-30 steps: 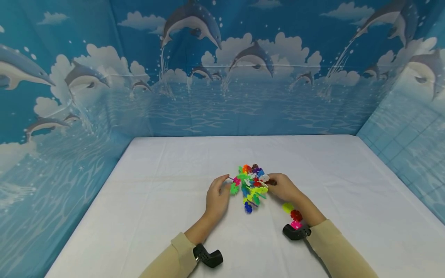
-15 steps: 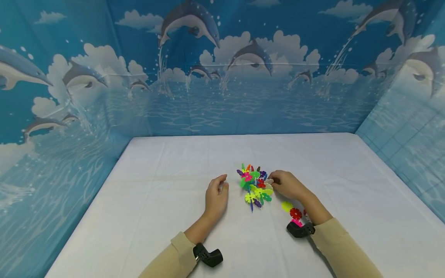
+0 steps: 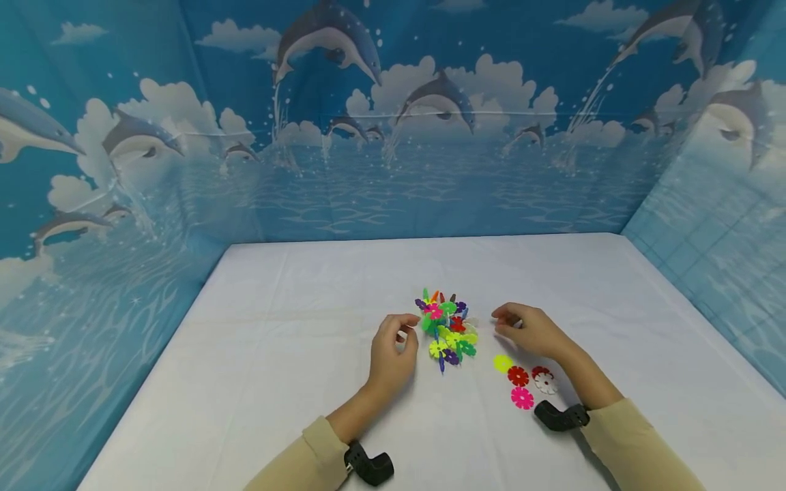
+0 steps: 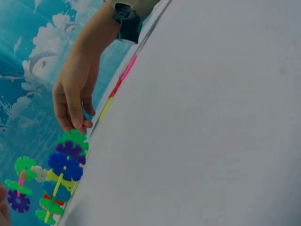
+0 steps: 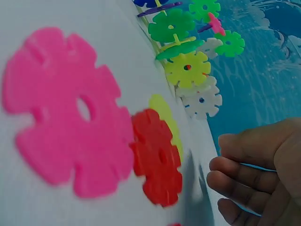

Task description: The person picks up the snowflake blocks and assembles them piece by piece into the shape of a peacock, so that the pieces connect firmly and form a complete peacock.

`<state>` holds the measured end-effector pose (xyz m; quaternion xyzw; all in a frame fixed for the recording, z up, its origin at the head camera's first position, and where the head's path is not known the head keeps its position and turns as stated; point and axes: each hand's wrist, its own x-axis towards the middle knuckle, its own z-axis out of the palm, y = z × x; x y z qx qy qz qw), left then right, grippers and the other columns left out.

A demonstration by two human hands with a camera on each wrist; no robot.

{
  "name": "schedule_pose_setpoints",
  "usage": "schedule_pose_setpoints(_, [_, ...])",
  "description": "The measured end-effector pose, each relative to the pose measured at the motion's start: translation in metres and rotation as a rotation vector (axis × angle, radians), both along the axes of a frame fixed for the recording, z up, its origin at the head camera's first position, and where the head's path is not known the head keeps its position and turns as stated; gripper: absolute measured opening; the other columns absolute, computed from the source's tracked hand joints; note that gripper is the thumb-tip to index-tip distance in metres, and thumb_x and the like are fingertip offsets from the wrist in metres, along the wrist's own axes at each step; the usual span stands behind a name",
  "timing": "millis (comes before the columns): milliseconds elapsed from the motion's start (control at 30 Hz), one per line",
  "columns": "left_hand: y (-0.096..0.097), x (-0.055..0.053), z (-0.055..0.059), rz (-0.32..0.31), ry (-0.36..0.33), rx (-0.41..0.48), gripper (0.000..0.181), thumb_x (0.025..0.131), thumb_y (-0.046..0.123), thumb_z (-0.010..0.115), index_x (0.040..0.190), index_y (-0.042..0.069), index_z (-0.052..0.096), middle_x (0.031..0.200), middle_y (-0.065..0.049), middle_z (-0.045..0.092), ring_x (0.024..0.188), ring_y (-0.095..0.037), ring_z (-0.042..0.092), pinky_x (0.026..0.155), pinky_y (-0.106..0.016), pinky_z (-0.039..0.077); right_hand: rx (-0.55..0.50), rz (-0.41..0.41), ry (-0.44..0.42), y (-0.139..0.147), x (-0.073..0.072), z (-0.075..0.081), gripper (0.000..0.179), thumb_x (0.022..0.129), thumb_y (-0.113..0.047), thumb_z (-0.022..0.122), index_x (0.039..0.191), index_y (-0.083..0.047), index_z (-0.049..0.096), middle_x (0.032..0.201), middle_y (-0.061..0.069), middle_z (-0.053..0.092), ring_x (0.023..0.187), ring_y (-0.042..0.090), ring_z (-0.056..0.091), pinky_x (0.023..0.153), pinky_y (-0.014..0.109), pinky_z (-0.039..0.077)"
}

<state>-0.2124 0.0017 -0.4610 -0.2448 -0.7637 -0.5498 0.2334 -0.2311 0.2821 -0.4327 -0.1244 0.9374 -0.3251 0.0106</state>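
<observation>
A bunch of interlocked plastic snowflake discs (image 3: 451,331) in many colours stands on the white table, between the two hands. At its left side is the left hand (image 3: 393,354), fingers loosely bent and fingertips right by the outer discs. Only a sliver of this hand enters the left wrist view at the lower left. The right hand (image 3: 533,331) hovers to the right of the bunch, apart from it, with relaxed fingers and nothing in them. In the right wrist view its fingers (image 5: 244,174) point toward a white disc (image 5: 202,100) on the bunch's side.
Loose discs lie near the right forearm: a yellow disc (image 3: 503,363), a red disc (image 3: 518,376), a pink disc (image 3: 522,397) and a white disc (image 3: 545,384) overlapping another red one. A dolphin-print curtain (image 3: 393,184) borders the table's back and sides.
The bunch has been turned and now sits differently on the table. My right hand has let go of it and drawn off to the right; my left hand backed away, then came close again.
</observation>
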Motion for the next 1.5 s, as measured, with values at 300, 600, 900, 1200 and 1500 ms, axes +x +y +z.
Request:
schedule_pose_setpoints(300, [0.039,0.015,0.022,-0.300,0.311,-0.645,0.013,0.090,0.007,0.066,0.097,0.013,0.075,0.096,0.004,0.069,0.095,-0.011,0.061,0.091,-0.016,0.043,-0.018,0.046,-0.158,0.035,0.025,0.007,0.019,0.085,-0.020,0.074,0.096,-0.006,0.067,0.079,0.000,0.056,0.076,0.018,0.051,0.063,0.027,0.046])
schedule_pose_setpoints(600, [0.090,0.009,0.029,-0.222,0.347,-1.206,0.029,0.097,0.033,0.062,0.125,0.028,0.066,0.119,0.014,0.063,0.114,-0.007,0.052,0.097,-0.023,0.036,-0.078,0.228,-0.322,0.057,0.033,0.008,0.036,0.070,-0.019,0.088,0.090,-0.005,0.061,0.077,0.005,0.051,0.072,0.018,0.047,0.060,0.027,0.039])
schedule_pose_setpoints(900, [0.106,0.001,0.022,-0.206,0.222,-1.309,0.030,0.095,0.043,0.061,0.120,0.029,0.068,0.116,0.014,0.061,0.110,-0.007,0.051,0.095,-0.027,0.034,-0.037,0.236,-0.331,0.052,0.037,0.007,0.037,0.066,-0.016,0.089,0.085,-0.006,0.058,0.078,0.005,0.051,0.072,0.020,0.046,0.060,0.027,0.039])
schedule_pose_setpoints(1200, [0.115,-0.004,0.021,-0.128,0.133,-1.283,0.036,0.084,0.054,0.069,0.102,0.023,0.066,0.093,0.012,0.060,0.092,-0.007,0.050,0.089,-0.028,0.033,-0.083,0.209,-0.284,0.056,0.033,0.003,0.031,0.076,-0.018,0.084,0.086,-0.006,0.057,0.073,0.003,0.050,0.069,0.016,0.049,0.059,0.025,0.042])
schedule_pose_setpoints(1500, [0.098,0.002,0.029,-0.181,0.132,-1.022,0.019,0.090,0.032,0.070,0.104,0.020,0.065,0.091,0.013,0.070,0.080,-0.001,0.061,0.071,-0.010,0.040,-0.219,0.177,-0.226,0.044,0.032,0.005,0.022,0.086,-0.014,0.075,0.090,-0.002,0.058,0.072,0.006,0.057,0.063,0.017,0.056,0.058,0.026,0.050])
